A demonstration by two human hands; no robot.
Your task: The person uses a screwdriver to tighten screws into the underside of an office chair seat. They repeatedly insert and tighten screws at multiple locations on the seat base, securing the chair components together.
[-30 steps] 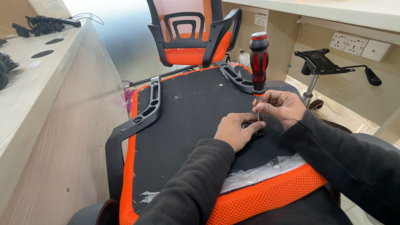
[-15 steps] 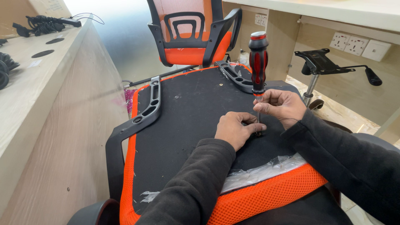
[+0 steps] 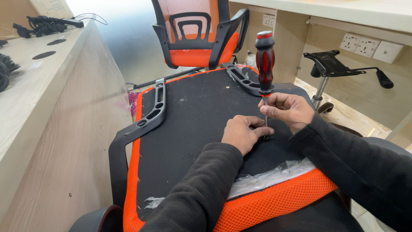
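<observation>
An upturned orange mesh chair seat [image 3: 274,202] with a black fabric underside [image 3: 193,116] lies in front of me. A red and black screwdriver [image 3: 265,60] stands upright on it, tip down on the underside. My right hand [image 3: 286,111] pinches the screwdriver's metal shaft just below the handle. My left hand [image 3: 243,133] rests on the black fabric with its fingertips closed around the tip, where a small fastener seems to sit. A black armrest [image 3: 146,120] is fixed at the seat's left side, another armrest [image 3: 243,78] at the far right.
An assembled orange and black chair [image 3: 199,36] stands behind the seat. A black seat mechanism plate with a lever [image 3: 339,66] stands on a post at the right. A wooden desk [image 3: 38,99] runs along the left, with black cables [image 3: 43,23] on it. Wall sockets [image 3: 367,45] are at the right.
Both hands and the screwdriver stay almost in place. The right hand's fingers have shifted slightly on the shaft.
</observation>
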